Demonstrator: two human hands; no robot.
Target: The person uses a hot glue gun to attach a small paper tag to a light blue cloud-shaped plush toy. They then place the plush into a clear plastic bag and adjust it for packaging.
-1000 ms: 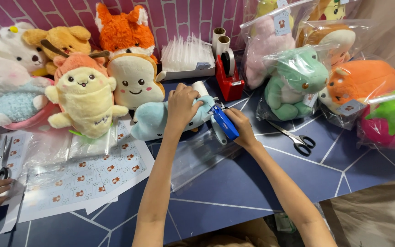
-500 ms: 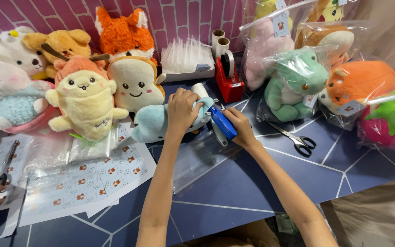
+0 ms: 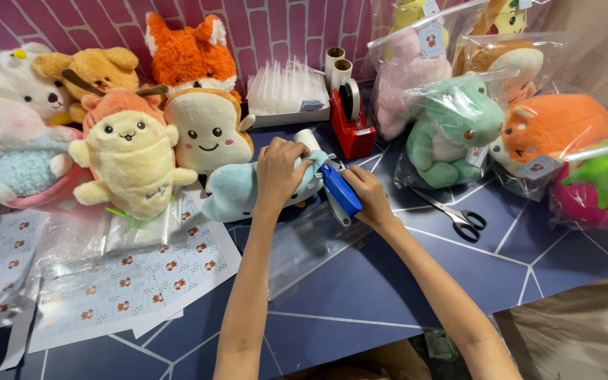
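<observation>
1. Your left hand [image 3: 281, 169] is curled tight over the top of a pale blue plush toy [image 3: 248, 195], so it has hold of it
2. Your right hand [image 3: 369, 197] is wrapped around a blue tagging tool [image 3: 340, 188], and the tool's front end touches the toy
3. The toy lies on its side on the dark blue table [image 3: 388, 295], near the middle. Its long body runs from left to right, with the end you hold on the right, by the tool
4. The tool leans, with its top end up and to the left, toward the toy
5. A clear plastic bag [image 3: 311, 243] lies flat under your hands
6. Just behind the toy sit a toast-shaped plush [image 3: 209, 134] and a yellow plush [image 3: 131, 165]
7. A red tape holder [image 3: 352, 127] stands close behind your hands
8. Black scissors [image 3: 459, 217] lie to your right, near a green dinosaur plush [image 3: 452, 130] in a bag
9. Sticker sheets [image 3: 107, 288] lie to your left
</observation>
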